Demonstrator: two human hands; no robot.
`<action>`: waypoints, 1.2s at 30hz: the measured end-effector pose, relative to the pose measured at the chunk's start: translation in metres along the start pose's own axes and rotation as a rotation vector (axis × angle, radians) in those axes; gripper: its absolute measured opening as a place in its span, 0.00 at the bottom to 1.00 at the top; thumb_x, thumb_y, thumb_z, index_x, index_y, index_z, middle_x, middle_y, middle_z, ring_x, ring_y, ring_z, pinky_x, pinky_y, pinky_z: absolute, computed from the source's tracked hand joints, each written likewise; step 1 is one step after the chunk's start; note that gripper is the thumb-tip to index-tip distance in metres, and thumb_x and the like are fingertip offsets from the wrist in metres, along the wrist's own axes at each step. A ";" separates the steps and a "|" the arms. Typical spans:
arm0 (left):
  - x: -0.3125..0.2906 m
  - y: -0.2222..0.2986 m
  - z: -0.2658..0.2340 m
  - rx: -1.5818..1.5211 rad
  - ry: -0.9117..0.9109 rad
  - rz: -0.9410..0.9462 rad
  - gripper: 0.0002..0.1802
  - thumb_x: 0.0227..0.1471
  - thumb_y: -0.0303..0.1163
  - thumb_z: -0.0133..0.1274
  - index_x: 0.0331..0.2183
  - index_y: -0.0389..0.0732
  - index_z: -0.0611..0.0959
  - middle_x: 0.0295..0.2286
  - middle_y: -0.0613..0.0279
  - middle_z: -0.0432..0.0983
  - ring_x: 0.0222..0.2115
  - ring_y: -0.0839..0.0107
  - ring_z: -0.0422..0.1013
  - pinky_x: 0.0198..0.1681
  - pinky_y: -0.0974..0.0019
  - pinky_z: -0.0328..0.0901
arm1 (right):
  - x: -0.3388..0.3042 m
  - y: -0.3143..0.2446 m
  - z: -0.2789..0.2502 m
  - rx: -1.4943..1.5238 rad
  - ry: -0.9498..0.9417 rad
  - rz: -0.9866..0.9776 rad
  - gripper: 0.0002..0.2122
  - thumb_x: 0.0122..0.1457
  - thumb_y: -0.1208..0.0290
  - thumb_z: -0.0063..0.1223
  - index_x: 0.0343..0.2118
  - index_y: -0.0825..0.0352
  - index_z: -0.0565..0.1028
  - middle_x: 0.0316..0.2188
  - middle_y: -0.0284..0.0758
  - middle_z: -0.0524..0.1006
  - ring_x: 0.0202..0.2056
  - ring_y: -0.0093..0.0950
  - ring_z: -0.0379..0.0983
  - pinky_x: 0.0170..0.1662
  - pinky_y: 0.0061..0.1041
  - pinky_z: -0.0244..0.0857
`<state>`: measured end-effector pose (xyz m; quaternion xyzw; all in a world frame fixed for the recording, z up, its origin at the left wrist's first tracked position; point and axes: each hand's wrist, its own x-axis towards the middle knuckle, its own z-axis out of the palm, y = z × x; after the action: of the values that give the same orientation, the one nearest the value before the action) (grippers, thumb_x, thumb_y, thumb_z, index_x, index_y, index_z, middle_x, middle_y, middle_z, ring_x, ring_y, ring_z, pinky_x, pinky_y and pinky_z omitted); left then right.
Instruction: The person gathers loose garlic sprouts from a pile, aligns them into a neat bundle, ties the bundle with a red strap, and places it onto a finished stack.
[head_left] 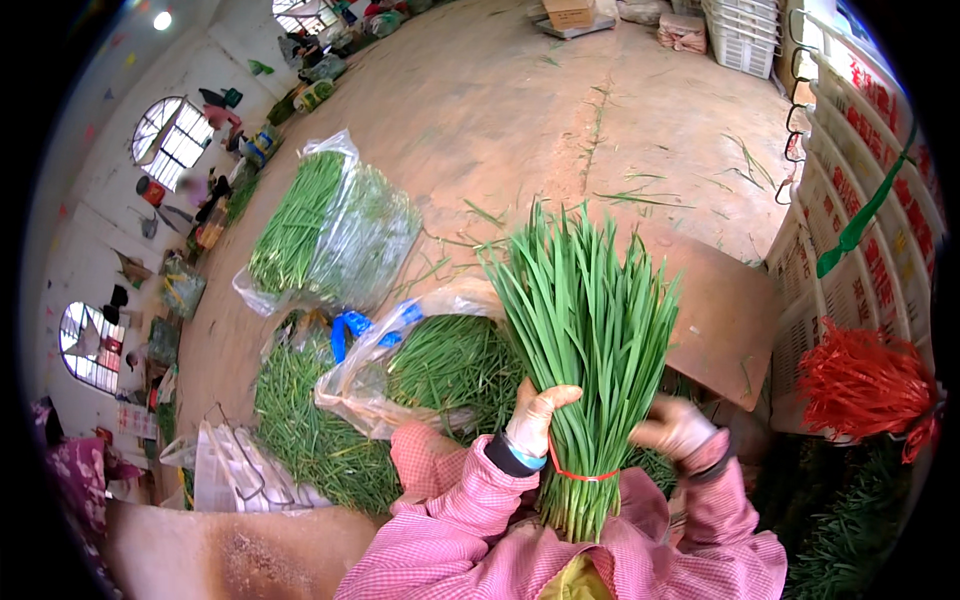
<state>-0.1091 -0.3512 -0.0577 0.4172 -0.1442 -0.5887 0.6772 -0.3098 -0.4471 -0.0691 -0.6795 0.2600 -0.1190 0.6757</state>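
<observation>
- I see the bundle of green leaves (585, 330) as smooth and slightly waxy, bound by a thin red band (580, 474).
- My gloves look like pale matt rubber on the left hand (535, 412) and right hand (672, 425).
- The sleeves (455, 500) are soft checked pink cloth.
- The bags (345, 215) are clear, glossy, crinkled plastic.
- The floor (520, 110) is rough, dusty concrete.
- The crates (860, 200) look like white moulded plastic.
- The red ties (860, 385) are shiny plastic strands.

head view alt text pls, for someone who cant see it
Two gloved hands, left hand and right hand, grip an upright bunch of green chives bound near its base by a red band. More chives in clear plastic bags lie on the floor behind.
</observation>
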 end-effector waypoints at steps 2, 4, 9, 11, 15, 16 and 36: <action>-0.017 -0.007 -0.005 0.013 0.022 0.059 0.30 0.38 0.22 0.52 0.47 0.37 0.67 0.40 0.58 0.70 0.39 0.63 0.69 0.43 0.60 0.66 | -0.004 -0.040 -0.030 0.086 0.466 -0.065 0.18 0.49 0.69 0.58 0.43 0.69 0.71 0.36 0.35 0.75 0.38 0.23 0.68 0.42 0.22 0.63; -0.026 -0.007 0.001 0.016 -0.001 0.027 0.30 0.38 0.22 0.52 0.48 0.38 0.67 0.40 0.58 0.70 0.40 0.63 0.68 0.44 0.60 0.65 | -0.007 -0.053 -0.049 0.101 0.777 -0.451 0.14 0.51 0.80 0.53 0.43 0.70 0.70 0.40 0.36 0.73 0.42 0.22 0.67 0.45 0.22 0.62; -0.026 -0.013 -0.028 -0.307 -0.160 -0.193 0.29 0.38 0.25 0.50 0.47 0.35 0.68 0.40 0.49 0.72 0.38 0.55 0.71 0.43 0.52 0.66 | -0.007 -0.109 -0.047 -0.138 0.656 -0.785 0.17 0.51 0.84 0.48 0.46 0.70 0.67 0.47 0.39 0.69 0.48 0.27 0.65 0.50 0.23 0.58; -0.027 -0.013 -0.032 -0.351 -0.232 -0.197 0.29 0.39 0.26 0.50 0.48 0.34 0.67 0.41 0.48 0.71 0.39 0.54 0.70 0.44 0.51 0.65 | -0.008 -0.126 -0.034 -0.166 0.544 -0.796 0.19 0.50 0.87 0.47 0.47 0.69 0.67 0.49 0.39 0.67 0.47 0.27 0.65 0.48 0.22 0.60; -0.030 -0.013 -0.031 -0.402 -0.276 -0.236 0.30 0.39 0.27 0.51 0.48 0.34 0.66 0.42 0.48 0.70 0.40 0.53 0.70 0.46 0.51 0.64 | -0.004 -0.127 -0.010 -0.262 0.292 -0.627 0.22 0.46 0.89 0.48 0.47 0.66 0.68 0.47 0.39 0.68 0.34 0.25 0.72 0.37 0.19 0.65; -0.031 -0.014 -0.032 -0.393 -0.261 -0.221 0.30 0.39 0.27 0.51 0.48 0.34 0.66 0.42 0.48 0.70 0.40 0.53 0.69 0.47 0.51 0.63 | -0.004 -0.125 -0.009 -0.335 0.327 -0.496 0.20 0.46 0.86 0.51 0.45 0.66 0.69 0.42 0.38 0.70 0.31 0.25 0.71 0.35 0.20 0.65; -0.042 -0.007 0.003 -0.011 -0.102 0.012 0.29 0.37 0.24 0.54 0.46 0.36 0.68 0.39 0.59 0.71 0.38 0.66 0.69 0.43 0.64 0.66 | 0.011 -0.022 -0.130 -1.277 1.222 0.021 0.16 0.48 0.58 0.55 0.37 0.62 0.74 0.40 0.40 0.70 0.42 0.36 0.66 0.41 0.35 0.62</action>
<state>-0.1269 -0.3138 -0.0485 0.3822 -0.1780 -0.6058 0.6747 -0.3627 -0.5651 -0.0421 -0.7424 0.5987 -0.2872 -0.0886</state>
